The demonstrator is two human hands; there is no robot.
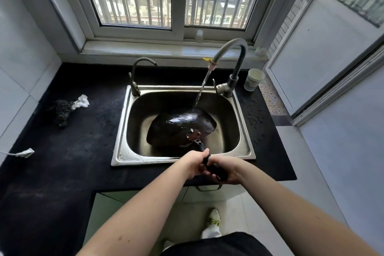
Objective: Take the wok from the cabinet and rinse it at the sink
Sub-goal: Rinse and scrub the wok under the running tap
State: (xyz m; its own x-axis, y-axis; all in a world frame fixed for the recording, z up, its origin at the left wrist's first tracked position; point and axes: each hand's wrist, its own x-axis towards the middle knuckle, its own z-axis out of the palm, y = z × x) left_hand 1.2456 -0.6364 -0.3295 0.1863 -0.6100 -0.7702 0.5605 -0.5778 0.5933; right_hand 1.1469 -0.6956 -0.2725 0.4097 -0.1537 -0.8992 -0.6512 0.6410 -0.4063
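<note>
A black wok (178, 127) lies turned over in the steel sink (122, 147), its wet rounded underside facing up. Water runs from the tall faucet (234, 62) in a slanted stream onto the wok's far side. The wok's dark handle (212, 166) reaches back over the sink's front rim. My left hand (195, 165) grips the handle nearer the wok. My right hand (228, 172) grips the handle's end, just behind the left hand.
A second, smaller faucet (139, 75) stands at the sink's back left. A paper cup (254, 79) sits right of the tall faucet. A dark scouring pad (62, 110) and white cloth (82, 101) lie on the black counter (62, 162). A cabinet handle (207, 188) sits below the front edge.
</note>
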